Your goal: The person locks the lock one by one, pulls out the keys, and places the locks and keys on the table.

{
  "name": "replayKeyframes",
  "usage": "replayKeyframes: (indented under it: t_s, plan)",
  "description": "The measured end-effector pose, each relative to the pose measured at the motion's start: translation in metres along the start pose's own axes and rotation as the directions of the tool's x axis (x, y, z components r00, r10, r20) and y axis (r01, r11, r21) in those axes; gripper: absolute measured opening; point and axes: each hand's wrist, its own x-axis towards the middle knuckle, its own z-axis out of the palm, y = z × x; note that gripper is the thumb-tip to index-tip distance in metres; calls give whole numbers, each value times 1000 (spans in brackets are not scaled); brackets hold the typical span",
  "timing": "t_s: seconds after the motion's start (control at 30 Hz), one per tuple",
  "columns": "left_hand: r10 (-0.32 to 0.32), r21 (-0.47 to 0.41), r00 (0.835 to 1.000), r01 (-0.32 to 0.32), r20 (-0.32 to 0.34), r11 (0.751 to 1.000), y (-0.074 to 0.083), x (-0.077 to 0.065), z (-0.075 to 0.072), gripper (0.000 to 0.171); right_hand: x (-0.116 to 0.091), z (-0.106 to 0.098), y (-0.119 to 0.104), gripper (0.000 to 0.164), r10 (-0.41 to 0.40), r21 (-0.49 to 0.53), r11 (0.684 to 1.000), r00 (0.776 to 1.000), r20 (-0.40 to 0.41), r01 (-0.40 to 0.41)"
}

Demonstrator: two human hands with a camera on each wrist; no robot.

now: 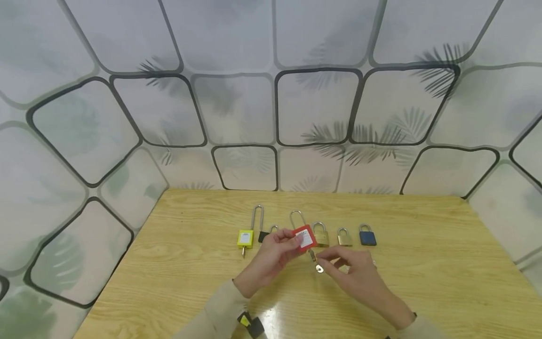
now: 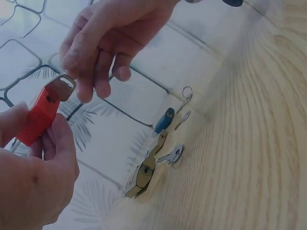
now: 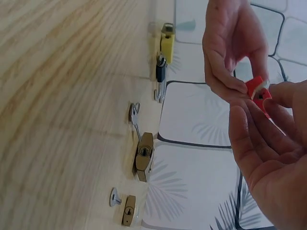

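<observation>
The left hand (image 1: 273, 256) has its grip clamped on a red padlock (image 2: 36, 122), held above the table (image 1: 190, 282) with a key (image 2: 62, 87) in its base. The right hand (image 1: 357, 270) is just beside the key; I cannot tell whether its grip pinches it. A blue padlock (image 1: 367, 238) is on the table.

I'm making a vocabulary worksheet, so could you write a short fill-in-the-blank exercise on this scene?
1. The padlock in the left hand has a ____ body.
2. In the head view, the row's leftmost padlock is ____.
3. In that view, the blue padlock is at the row's ____ end.

Missing words: red; yellow; right.
</observation>
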Motion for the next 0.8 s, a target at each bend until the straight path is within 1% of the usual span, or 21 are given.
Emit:
replayKeyframes:
  t_s: [0.1, 0.23, 0.37, 0.43, 0.57, 0.67, 0.8]
  plan:
    - [-21, -35, 1000, 21, 4, 999, -1, 0, -2, 9, -1, 4, -1, 11, 6, 34, 999, 999, 44, -8]
    - [-39, -64, 999, 41, 23, 997, -2, 0, -4, 8, -2, 4, -2, 16, 2, 80, 997, 995, 96, -10]
    - [-48, -87, 998, 51, 41, 995, -2, 0, -6, 9, -2, 3, -1, 22, -2, 123, 992, 992, 122, -13]
    - [-48, -91, 998, 52, 46, 995, -2, 1, -6, 8, -2, 2, -1, 26, -14, 147, 989, 991, 134, -6]
    - [-52, -96, 997, 57, 51, 994, -2, 1, -6, 8, -1, 2, -1, 32, -75, 186, 982, 986, 151, 46]
    - [-55, -101, 997, 60, 55, 993, -2, 1, -6, 7, -1, 2, -1, 33, -98, 183, 981, 983, 155, 69]
    - [-58, -98, 997, 63, 57, 993, -4, 3, -6, 6, -1, 2, -2, 29, -56, 149, 988, 987, 154, 33]
